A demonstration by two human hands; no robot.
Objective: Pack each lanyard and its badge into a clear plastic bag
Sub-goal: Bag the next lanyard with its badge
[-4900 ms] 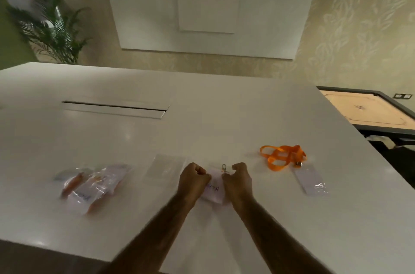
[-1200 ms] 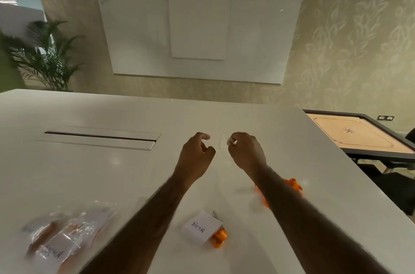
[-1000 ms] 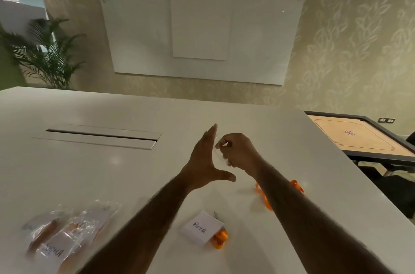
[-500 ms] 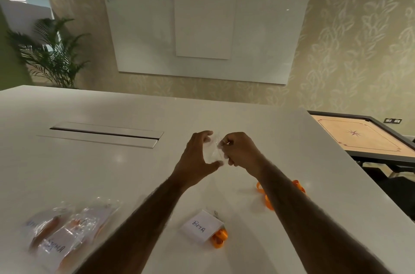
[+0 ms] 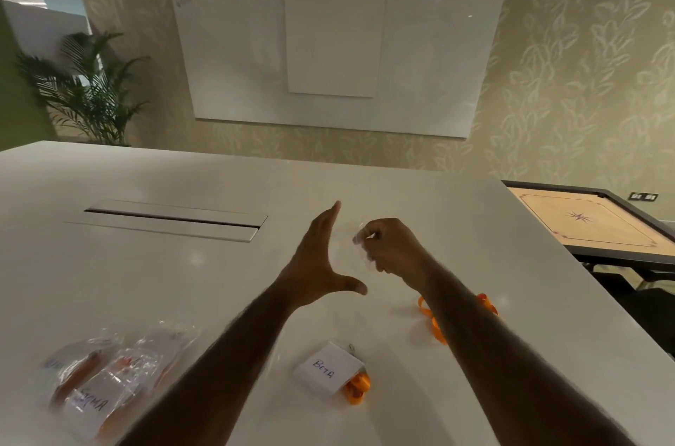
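We open a clear bag [image 5: 359, 244]: right hand [image 5: 392, 248] pinches it, left hand [image 5: 321, 263] spread (empty); next, insert the Beta badge [image 5: 327, 370].

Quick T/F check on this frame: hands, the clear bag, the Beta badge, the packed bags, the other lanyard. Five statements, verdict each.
1. The right hand pinches a clear bag above the table. True.
2. The left hand is closed in a fist. False: it is open, fingers straight and thumb spread.
3. The Beta badge is already inside a bag. False: it lies bare on the table on its folded orange lanyard.
4. Packed bags lie at the near left of the table. True.
5. The second loose lanyard lies left of the left arm. False: it lies on the right, partly hidden by the right forearm.
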